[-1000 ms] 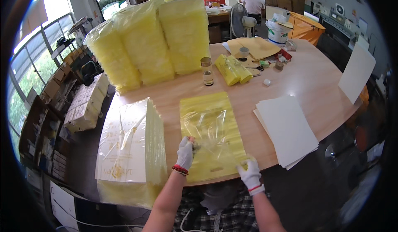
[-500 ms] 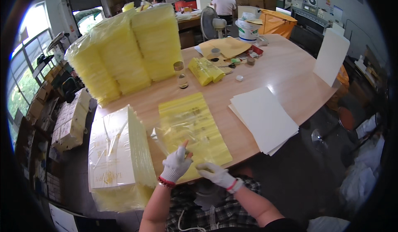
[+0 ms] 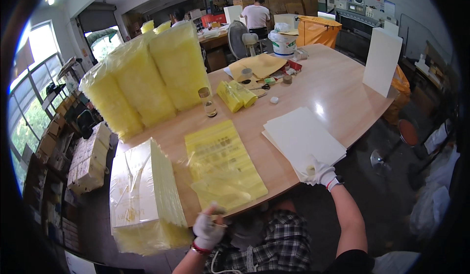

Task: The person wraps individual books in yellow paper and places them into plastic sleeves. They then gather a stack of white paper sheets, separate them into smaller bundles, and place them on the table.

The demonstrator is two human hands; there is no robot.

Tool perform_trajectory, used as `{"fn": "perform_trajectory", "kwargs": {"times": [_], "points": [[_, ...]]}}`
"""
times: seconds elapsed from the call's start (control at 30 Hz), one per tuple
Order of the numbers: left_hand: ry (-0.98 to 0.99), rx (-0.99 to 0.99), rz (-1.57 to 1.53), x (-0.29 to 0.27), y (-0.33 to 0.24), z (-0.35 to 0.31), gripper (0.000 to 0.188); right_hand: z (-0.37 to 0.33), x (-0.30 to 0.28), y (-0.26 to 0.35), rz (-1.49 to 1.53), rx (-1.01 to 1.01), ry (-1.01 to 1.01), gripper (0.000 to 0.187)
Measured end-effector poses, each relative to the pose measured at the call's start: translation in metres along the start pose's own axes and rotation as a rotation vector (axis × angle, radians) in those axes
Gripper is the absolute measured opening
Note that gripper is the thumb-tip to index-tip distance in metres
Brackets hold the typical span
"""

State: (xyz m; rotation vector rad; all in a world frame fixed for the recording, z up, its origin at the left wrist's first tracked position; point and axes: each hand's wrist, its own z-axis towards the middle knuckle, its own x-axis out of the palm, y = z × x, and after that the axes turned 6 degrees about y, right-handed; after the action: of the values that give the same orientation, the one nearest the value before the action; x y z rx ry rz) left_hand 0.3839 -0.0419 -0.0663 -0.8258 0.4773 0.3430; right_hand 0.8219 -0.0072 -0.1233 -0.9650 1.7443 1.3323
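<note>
Both my hands wear white work gloves. At the near table edge, my left hand (image 3: 209, 230) is half curled with its fingertips up, just below the bottom end of a flat yellow plastic bag (image 3: 223, 154); blur hides whether it holds anything. My right hand (image 3: 319, 172) grips the near corner of a loose stack of white sheets (image 3: 306, 138), fingers closed at its edge. The yellow bag lies flat between the stack and a plastic-wrapped pile of white boards (image 3: 131, 188) on the left.
Tall yellow bundles (image 3: 147, 75) fill the far left of the table (image 3: 338, 85). Farther back are a tape roll (image 3: 210, 108), rolled yellow bags (image 3: 235, 95), scissors (image 3: 262, 87), a bucket (image 3: 282, 45) and a fan (image 3: 239, 40). A white board (image 3: 383, 61) stands at right. A person (image 3: 256, 15) sits beyond.
My right hand has moved right, from beside the left hand to the corner of the white sheets. My left hand has drawn back toward me, off the yellow bag's middle.
</note>
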Motion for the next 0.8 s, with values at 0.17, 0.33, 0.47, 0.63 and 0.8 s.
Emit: {"fn": "perform_trajectory", "kwargs": {"times": [0.17,0.33,0.47,0.63,0.8], "points": [[0.462,-0.177,-0.294,0.073,-0.039,-0.005,0.019,0.023,0.048,-0.054,0.144,-0.190,-0.429,0.040],[0.562,-1.231,-1.526,0.163,-0.030,0.000,0.043,-0.044,0.027,0.062,-0.127,-0.407,-0.572,0.018],[0.550,-1.362,-1.251,0.145,-0.028,0.008,0.044,-0.122,0.021,0.125,0.302,-0.880,0.067,0.034],[0.884,-0.930,-0.778,0.055,-0.041,0.007,0.057,-0.104,0.095,0.001,1.465,-0.005,0.163,0.048],[0.847,-0.213,0.312,0.105,-0.054,-0.051,0.085,-0.106,0.185,0.120,1.733,-0.214,-0.061,0.054]]}}
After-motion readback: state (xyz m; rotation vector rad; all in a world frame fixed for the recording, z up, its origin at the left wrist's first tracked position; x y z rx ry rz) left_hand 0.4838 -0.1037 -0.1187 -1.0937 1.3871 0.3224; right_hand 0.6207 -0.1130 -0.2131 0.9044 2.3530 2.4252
